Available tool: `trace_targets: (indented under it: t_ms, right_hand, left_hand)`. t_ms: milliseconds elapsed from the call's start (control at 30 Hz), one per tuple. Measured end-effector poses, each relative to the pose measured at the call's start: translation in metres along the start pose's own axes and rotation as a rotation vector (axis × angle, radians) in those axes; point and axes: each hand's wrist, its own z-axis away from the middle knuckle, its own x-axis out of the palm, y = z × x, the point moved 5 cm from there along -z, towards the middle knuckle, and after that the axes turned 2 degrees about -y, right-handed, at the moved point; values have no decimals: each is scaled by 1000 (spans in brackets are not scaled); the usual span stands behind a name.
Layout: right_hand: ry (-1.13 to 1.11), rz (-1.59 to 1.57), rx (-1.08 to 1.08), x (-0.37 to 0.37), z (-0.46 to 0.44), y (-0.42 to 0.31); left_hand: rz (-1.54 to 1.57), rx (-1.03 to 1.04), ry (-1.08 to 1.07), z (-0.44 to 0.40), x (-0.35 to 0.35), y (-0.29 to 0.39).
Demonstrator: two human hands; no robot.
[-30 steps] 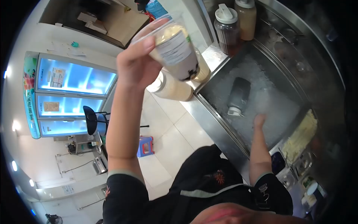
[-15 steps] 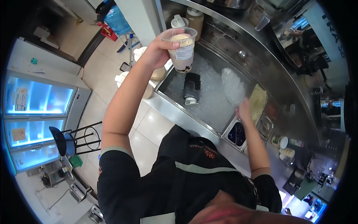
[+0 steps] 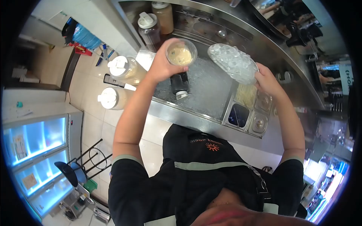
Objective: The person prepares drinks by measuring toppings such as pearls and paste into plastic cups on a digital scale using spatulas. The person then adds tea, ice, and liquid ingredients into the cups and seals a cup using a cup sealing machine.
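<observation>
My left hand (image 3: 164,64) is wrapped round a clear plastic cup (image 3: 181,53) held above the ice bin (image 3: 188,110). Looking down into the cup, I see a pale, creamy content. My right hand (image 3: 268,80) is closed on the handle end of an ice scoop (image 3: 225,72), largely hidden by the fingers. Clear ice cubes (image 3: 235,59) heap the scoop, which is raised over the bin, to the right of the cup and apart from it. Below the cup, a dark bottle with a white cap (image 3: 180,86) lies on the ice (image 3: 209,92).
Right of the bin are metal topping containers, one with pale shreds (image 3: 246,94), one dark-filled (image 3: 238,115), and a lidded one (image 3: 259,123). White-lidded jugs (image 3: 120,67) stand at the left, with more jars (image 3: 149,28) behind. A curved steel panel (image 3: 245,28) borders the back.
The scoop has come up from the ice, now heaped with cubes, as my right hand rose. My left hand's cup has tilted, its opening now facing me. The view has shifted.
</observation>
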Motion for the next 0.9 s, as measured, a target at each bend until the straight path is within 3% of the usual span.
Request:
trace_targets:
  t_ms: [167,333,600,900]
  right_hand:
    - [-41,82,49,3,-11,10]
    - [-96,374,105,-2,-16,11]
    - [-95,455,89,-27,-20,26]
    - [22,438,148,-43,17,20]
  left_hand:
    - [-123,-78,-79,19,60,-60]
    - [-102,-171,-97,30,100,-80]
    - [-140,-151,-78,26,99,-83]
    - [133,-179,-29,30,102,-105]
